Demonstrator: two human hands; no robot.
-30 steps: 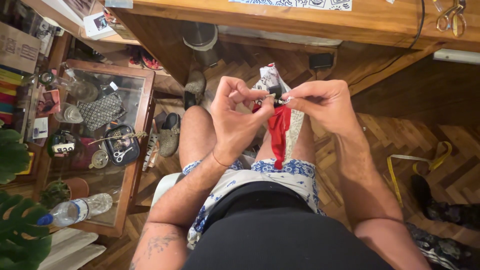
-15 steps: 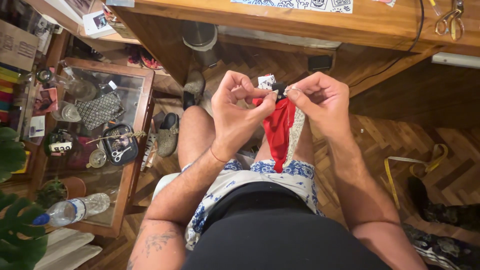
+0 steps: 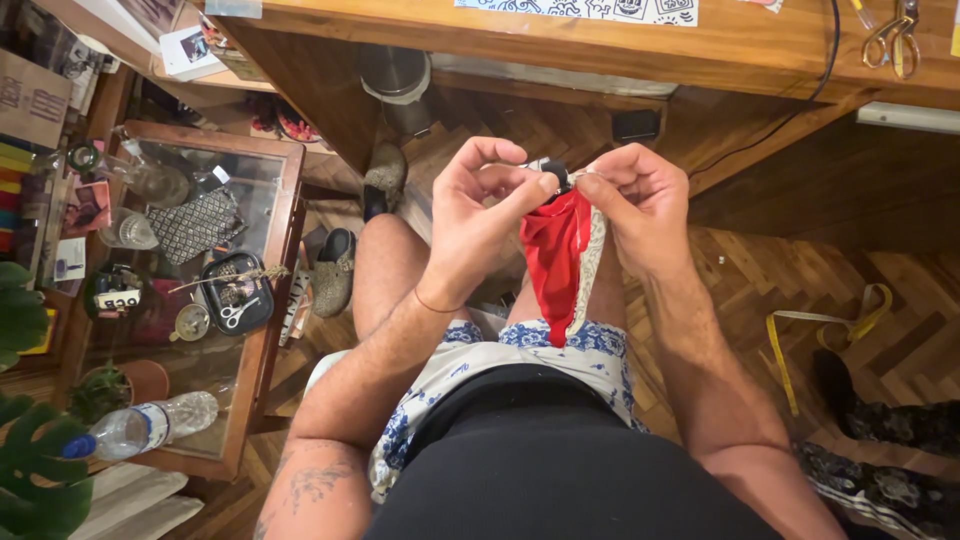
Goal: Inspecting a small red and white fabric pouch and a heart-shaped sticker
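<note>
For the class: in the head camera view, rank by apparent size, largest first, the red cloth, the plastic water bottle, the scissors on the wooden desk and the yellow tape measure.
1. red cloth, though nearness enlarges it
2. yellow tape measure and plastic water bottle, too alike to rank
3. scissors

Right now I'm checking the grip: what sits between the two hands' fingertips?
In the head view, a small black piece sits pinched between the left hand and right hand, with red fabric hanging below it.
</note>
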